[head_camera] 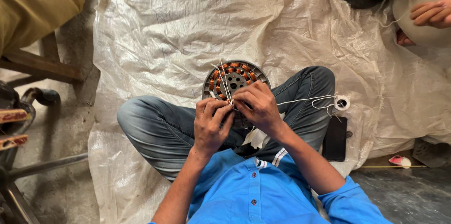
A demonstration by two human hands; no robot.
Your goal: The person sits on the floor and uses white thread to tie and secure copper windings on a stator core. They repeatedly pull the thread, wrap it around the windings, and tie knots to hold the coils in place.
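A round motor stator [235,79] with copper-coloured windings rests on my crossed legs in blue jeans. My left hand [211,126] and my right hand [256,106] meet at its near edge, fingers pinched on a white thread [224,82] that runs up across the windings. More of the white thread leads right from my right hand to a small white spool [341,103] on the sheet beside my knee.
A crinkled white plastic sheet [188,22] covers the floor. A black phone [335,138] lies by my right knee. Another person's hand [432,13] is at the top right; a person in yellow cloth [33,3] sits top left. Metal frame parts [28,158] stand left.
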